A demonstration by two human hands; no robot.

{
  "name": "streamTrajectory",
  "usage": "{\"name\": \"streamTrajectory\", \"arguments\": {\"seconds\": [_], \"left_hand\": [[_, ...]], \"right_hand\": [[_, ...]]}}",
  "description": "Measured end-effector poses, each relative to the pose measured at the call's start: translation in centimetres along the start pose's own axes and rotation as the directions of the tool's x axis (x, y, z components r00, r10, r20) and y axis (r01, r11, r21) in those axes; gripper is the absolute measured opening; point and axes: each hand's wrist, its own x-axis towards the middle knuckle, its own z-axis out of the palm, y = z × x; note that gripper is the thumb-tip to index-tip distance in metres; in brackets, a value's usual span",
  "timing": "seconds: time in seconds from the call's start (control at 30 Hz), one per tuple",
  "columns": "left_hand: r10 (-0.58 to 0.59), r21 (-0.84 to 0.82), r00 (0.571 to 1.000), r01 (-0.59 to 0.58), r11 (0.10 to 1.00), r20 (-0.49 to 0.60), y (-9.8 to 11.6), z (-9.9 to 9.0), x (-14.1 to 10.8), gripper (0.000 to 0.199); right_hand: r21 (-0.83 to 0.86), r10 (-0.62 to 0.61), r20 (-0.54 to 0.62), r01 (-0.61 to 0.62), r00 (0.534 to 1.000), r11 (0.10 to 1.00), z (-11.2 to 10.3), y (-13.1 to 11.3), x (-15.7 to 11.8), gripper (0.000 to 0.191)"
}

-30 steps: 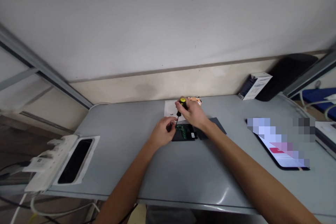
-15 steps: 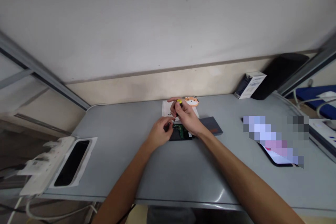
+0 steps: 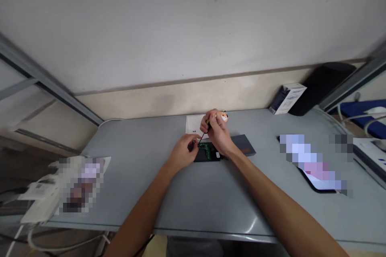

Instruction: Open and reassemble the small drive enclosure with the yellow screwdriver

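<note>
1. The grey desk [image 3: 135, 192] spans the view, smooth and faintly glossy, with a bright reflection near its front edge.
2. Behind it rises a pale wall [image 3: 193, 28], with a cream band [image 3: 169, 104] along the bottom; grey metal posts frame both sides.
3. Near the middle of the desk lies an opened black case with a green circuit board [image 3: 208, 151].
4. The right hand [image 3: 219, 134] is closed around the handle of a screwdriver [image 3: 203, 136], its shaft slanting down to the case's left end.
5. The left hand [image 3: 182, 150] rests at that end, fingers curled near the shaft's tip; I cannot tell whether they grip anything.
6. Behind the case is a white sheet [image 3: 191, 123] with 2 small dark specks; a dark flat panel [image 3: 245, 144] lies to the right.
7. Toward the back right, a white-and-navy box [image 3: 288, 98] leans beside a black cylinder [image 3: 324, 86].
8. A lit, partly pixelated screen [image 3: 324, 184] lies at right; a white power strip [image 3: 39, 209] sits at far left.
</note>
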Motion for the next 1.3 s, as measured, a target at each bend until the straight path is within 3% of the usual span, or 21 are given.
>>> {"name": "streamTrajectory", "arguments": {"seconds": [0.37,0.8,1.3], "left_hand": [[-0.013,0.010,1.000,0.013,1.000,0.006,0.3,0.0,0.1,0.029],[-0.015,-0.002,1.000,0.015,1.000,0.009,0.3,0.3,0.0,0.029],[-0.030,0.000,0.999,0.030,1.000,0.019,0.4,0.1,0.1,0.029]], "right_hand": [[0.012,0.037,-0.019,-0.037,0.999,0.999,0.0,-0.1,0.0,0.050],[0.066,0.006,-0.113,0.002,0.994,0.998,-0.8,-0.3,0.1,0.048],[0.002,0.016,-0.096,-0.016,0.995,1.000,-0.6,-0.5,0.1,0.049]]}}
